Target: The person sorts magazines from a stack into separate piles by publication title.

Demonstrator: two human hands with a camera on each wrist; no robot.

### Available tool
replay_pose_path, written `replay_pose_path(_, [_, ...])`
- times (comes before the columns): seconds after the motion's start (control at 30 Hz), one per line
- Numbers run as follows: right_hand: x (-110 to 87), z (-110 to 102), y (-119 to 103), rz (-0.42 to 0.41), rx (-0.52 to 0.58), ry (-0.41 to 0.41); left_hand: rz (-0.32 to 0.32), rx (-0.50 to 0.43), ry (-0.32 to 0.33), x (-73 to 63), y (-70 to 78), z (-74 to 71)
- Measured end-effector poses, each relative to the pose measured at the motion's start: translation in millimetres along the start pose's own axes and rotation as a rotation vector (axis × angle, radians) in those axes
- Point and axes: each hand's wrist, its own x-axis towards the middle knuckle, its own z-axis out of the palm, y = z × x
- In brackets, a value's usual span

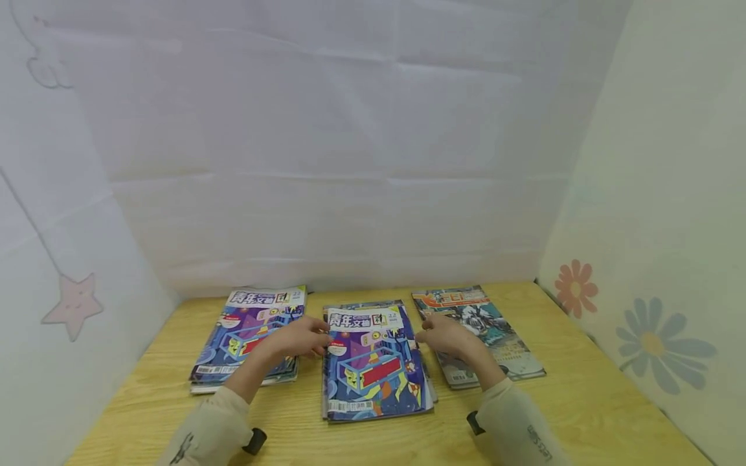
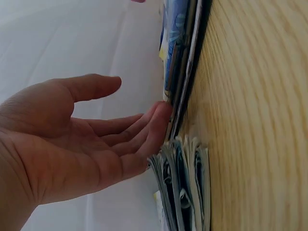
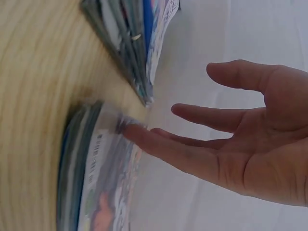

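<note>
A stack of magazines (image 1: 375, 369) lies in the middle of the table, topped by a purple cover with a red and blue drawing; its sheets are slightly out of line. My left hand (image 1: 304, 335) is at its left side, fingers extended. In the left wrist view this hand (image 2: 96, 139) has its thumb apart and its fingertips right at the edge of the stack (image 2: 180, 62). Opposite it, my right hand (image 1: 449, 336) is between the middle stack and the right one. In the right wrist view its fingers (image 3: 178, 156) are spread, with nothing gripped, and overlap the right stack.
On the left lies another magazine stack (image 1: 250, 340) with the same purple cover. A third stack (image 1: 484, 330), with an orange title and a teal picture, lies at the right. Pale cloth walls (image 1: 373, 162) enclose the wooden table (image 1: 583, 388) at the back and sides.
</note>
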Motion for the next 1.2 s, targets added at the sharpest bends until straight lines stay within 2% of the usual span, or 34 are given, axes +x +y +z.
replay_pose_path(0.13, [5.8, -1, 9, 0.044, 0.048, -0.024, -0.058, -0.027, -0.018, 1.9, 3.2, 6.4])
replay_pose_path(0.23, [8.2, -3, 14, 0.063, 0.04, -0.025, -0.101, 0.013, 0.001, 2.5, 5.6, 9.5])
replay_pose_path(0.37, [9.9, -6, 18, 0.099, -0.097, 0.032, -0.111, 0.061, 0.021, 2.9, 6.8, 11.9])
replay_pose_path(0.47, [10.6, -9, 21, 0.138, -0.197, 0.079, -0.108, 0.048, 0.02, 1.9, 5.7, 14.0])
replay_pose_path(0.5, [10.5, -9, 22, 0.156, -0.199, 0.088, -0.107, 0.037, 0.02, 1.6, 5.1, 14.7])
replay_pose_path(0.63, [10.6, -10, 25, 0.204, -0.159, 0.084, -0.12, -0.051, 0.043, 3.0, 1.0, 17.3])
replay_pose_path(0.77, [10.6, -6, 22, 0.147, -0.144, 0.044, -0.129, -0.185, 0.073, 6.6, -3.1, 20.6])
replay_pose_path(0.87, [10.9, -1, 19, 0.096, -0.055, -0.018, -0.122, -0.257, 0.068, 7.1, -3.2, 24.1])
replay_pose_path(1.03, [8.9, 10, 13, 0.042, 0.143, -0.129, -0.102, -0.315, 0.03, 4.8, 4.9, 30.6])
replay_pose_path(1.13, [7.6, 15, 11, 0.029, 0.192, -0.176, -0.106, -0.344, 0.022, 4.0, 9.3, 35.8])
replay_pose_path(1.2, [7.4, 19, 10, 0.014, 0.183, -0.188, -0.108, -0.351, 0.031, 3.6, 9.4, 39.4])
